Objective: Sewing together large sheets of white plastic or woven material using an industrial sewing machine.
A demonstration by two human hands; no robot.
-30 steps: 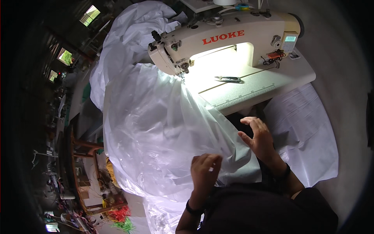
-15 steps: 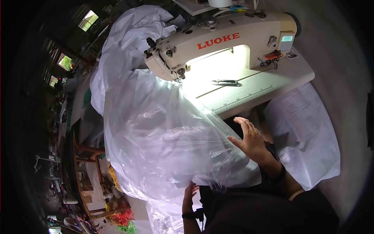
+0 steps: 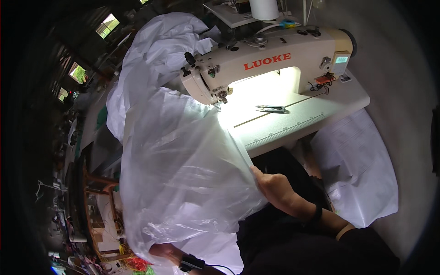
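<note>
A big white sheet with a glossy, see-through plastic layer (image 3: pixel 188 174) runs from under the needle of a sewing machine (image 3: pixel 270 52) down toward my lap. My right hand (image 3: pixel 277 190) is closed on the sheet's right edge, which stretches fairly straight up to the needle. Low on the left, my left hand (image 3: pixel 167 251) is at the sheet's lower part; its fingers are hidden by the plastic. Small thread snips (image 3: pixel 271 109) lie on the lit machine bed (image 3: pixel 279 126), apart from both hands.
More white sheet (image 3: pixel 156 50) is heaped behind the machine on the left. Another white sheet (image 3: pixel 360 165) hangs below the bed at right. A white thread cone (image 3: pixel 264 9) stands above the machine. A wooden frame (image 3: pixel 94 201) and red strands (image 3: pixel 137 263) are at lower left.
My right hand has come down and left from open in the air to gripping the sheet's edge. My left hand has moved left and down, and the sheet is drawn flatter.
</note>
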